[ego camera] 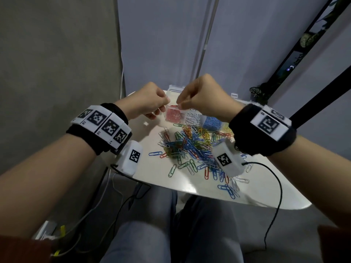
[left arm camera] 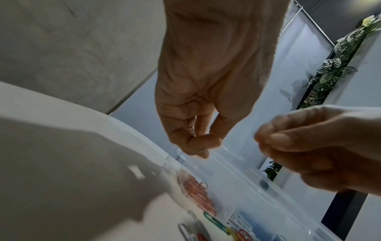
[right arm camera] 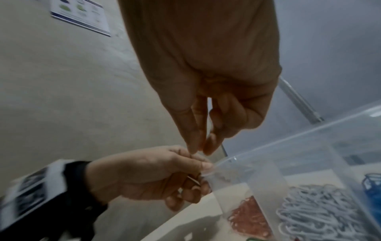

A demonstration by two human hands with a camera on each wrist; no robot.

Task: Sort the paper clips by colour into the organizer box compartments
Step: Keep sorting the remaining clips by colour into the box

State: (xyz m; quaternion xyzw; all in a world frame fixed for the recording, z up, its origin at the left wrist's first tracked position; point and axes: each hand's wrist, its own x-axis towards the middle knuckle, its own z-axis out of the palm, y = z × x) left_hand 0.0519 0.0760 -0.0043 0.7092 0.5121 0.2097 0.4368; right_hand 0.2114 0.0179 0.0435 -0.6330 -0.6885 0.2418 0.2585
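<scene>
I am holding both hands up over the left end of the organizer box (ego camera: 191,118), my left hand (ego camera: 150,102) and my right hand (ego camera: 199,99) almost touching above the red compartment (ego camera: 173,115). My left fingers (right arm camera: 203,166) are curled and pinching something thin and dark – a clip or two, I am guessing, though the colour is too blurred to call. My right fingers (right arm camera: 193,143) are drawn narrow, tips pressed together just above the left ones; whether they are gripping the same clip or only picking at it, I cannot tell.

The loose paper clips (ego camera: 191,147) are lying in a tangled pile on the counter (ego camera: 152,179), just in front of the box, with white (ego camera: 192,118) and blue (ego camera: 211,122) compartments already well filled beside the red.

These clips are feeling like what they look like – light, springy wire with a slick coating, and they are hooking into each other readily. I am judging that a pinch across the flat of the loops, near one rounded end, is giving the surest hold; gripping by the wire edge is risking a slip. Linked clips are needing one hand to steady and the other to slide them apart, not pull, since a tug is likely bending the wire or flicking a clip off the counter
</scene>
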